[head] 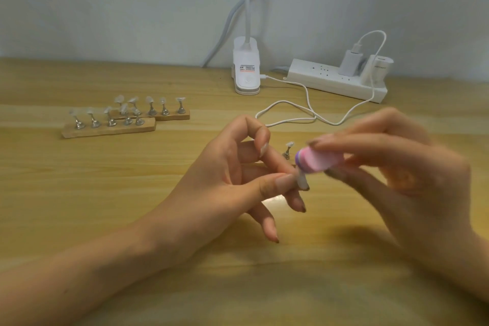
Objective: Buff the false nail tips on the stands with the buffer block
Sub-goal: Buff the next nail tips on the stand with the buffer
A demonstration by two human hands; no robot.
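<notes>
My right hand [391, 167] grips a pink buffer block [315, 160] with a purple end, blurred by motion. The block's end touches a clear false nail tip [302, 181] that my left hand [225, 188] pinches between thumb and fingers above the table. Behind the block, one single metal stand with a nail tip [288, 149] sits on the table, partly hidden. At the far left lie two wooden strips [105, 131] [172, 116], each carrying several metal stands topped with clear nail tips [111, 115].
A white clip lamp base [246, 71] stands at the back centre, its cable [291, 111] looping across the wooden table [158, 286]. A white power strip [336, 81] with chargers plugged in lies at the back right against the wall.
</notes>
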